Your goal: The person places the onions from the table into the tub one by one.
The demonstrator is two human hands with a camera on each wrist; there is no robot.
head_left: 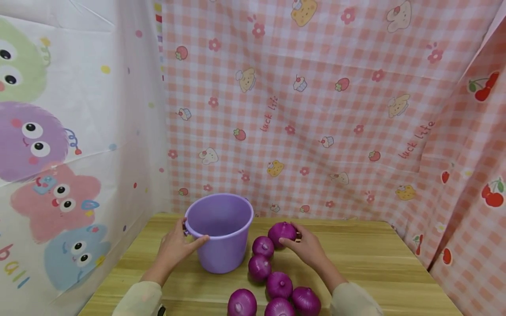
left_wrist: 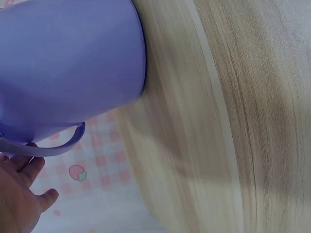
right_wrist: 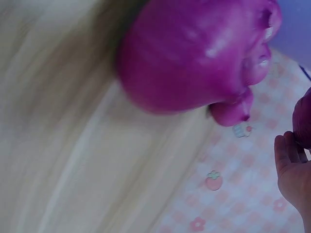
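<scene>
A light purple bucket [head_left: 223,256] with an open top stands upright on the table. My left hand [head_left: 175,245] grips its left side, the thumb at the rim and the other fingers round the outside. The left wrist view has these fingers by the bucket's curved handle [left_wrist: 58,148]. To the right of the bucket, my right hand [head_left: 310,248] holds a red onion [head_left: 281,232] between thumb and fingers. That held onion [right_wrist: 305,121] shows only in part at the edge of the right wrist view. Several more red onions [head_left: 279,285] lie in front of it, towards me.
The wooden table [head_left: 363,267] carries everything. One onion [head_left: 242,303] lies a little apart at the near edge of the view. Behind the table hangs a pink checked cloth [head_left: 316,131], and a white cartoon-printed cloth [head_left: 130,123] hangs on the left.
</scene>
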